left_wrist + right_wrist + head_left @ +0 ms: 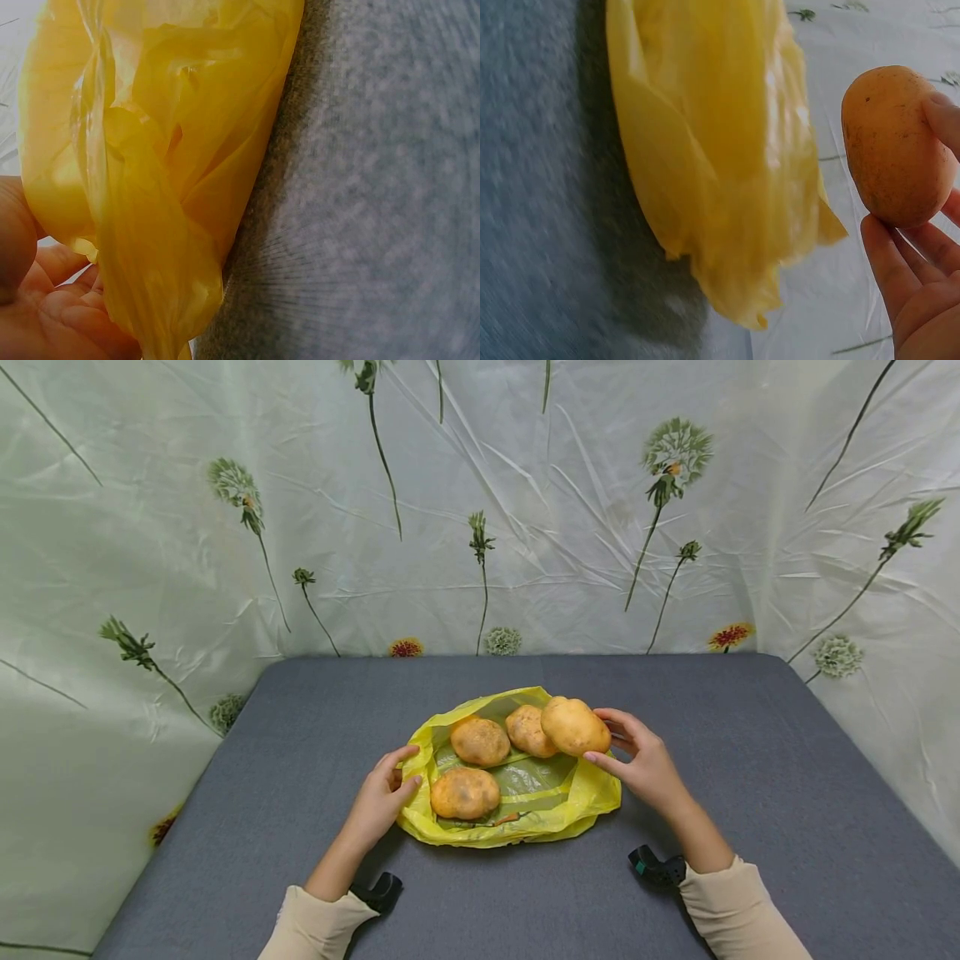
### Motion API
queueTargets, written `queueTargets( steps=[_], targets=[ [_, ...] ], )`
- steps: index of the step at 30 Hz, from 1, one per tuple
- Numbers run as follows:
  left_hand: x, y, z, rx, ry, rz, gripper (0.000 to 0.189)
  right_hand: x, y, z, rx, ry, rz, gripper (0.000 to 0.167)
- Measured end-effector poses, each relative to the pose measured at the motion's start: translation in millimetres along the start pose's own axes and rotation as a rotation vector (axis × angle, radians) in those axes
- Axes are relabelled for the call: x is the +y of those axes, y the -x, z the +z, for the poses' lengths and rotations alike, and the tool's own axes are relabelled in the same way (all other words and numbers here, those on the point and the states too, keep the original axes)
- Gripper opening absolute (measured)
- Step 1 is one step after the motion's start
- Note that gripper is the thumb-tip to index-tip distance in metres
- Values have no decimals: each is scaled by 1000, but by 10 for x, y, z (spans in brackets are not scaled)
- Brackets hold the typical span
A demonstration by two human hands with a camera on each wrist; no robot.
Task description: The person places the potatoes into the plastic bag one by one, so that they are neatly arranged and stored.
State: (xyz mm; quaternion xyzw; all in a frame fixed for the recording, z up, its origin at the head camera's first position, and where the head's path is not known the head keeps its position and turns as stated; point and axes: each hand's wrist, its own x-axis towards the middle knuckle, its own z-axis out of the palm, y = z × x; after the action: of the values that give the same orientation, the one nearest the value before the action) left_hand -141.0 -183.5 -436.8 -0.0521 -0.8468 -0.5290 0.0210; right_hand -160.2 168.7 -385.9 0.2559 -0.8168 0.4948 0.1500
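Observation:
A yellow plastic bag (525,837) lies spread with its mouth facing up. Inside it are three potatoes: one near the front (465,793), one behind it (480,742) and one at the back (527,731). Above the bag's right rim, my right hand (643,760) holds another potato (576,727) between thumb and fingers; the right wrist view shows this potato (896,146) clear of the bag (712,165). At the left side, my left hand (381,797) grips the bag's edge. Folds of the bag (165,225) partly hide its fingers in the left wrist view.
The bag rests on a grey cloth-covered table (300,718). Behind and beside the table hangs a pale curtain (570,527) printed with flowers. Black wrist devices show at the left wrist (380,893) and the right wrist (656,867).

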Motion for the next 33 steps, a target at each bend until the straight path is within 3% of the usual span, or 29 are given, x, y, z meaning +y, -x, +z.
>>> queueTargets(
  steps=[20, 33],
  targets=[
    [5, 1, -1, -3, 2, -15, 42, -80, 28, 365, -129, -67, -43, 53],
    [4, -2, 4, 10, 18, 6, 42, -138, 39, 408, -198, -43, -6, 52]
  ],
)
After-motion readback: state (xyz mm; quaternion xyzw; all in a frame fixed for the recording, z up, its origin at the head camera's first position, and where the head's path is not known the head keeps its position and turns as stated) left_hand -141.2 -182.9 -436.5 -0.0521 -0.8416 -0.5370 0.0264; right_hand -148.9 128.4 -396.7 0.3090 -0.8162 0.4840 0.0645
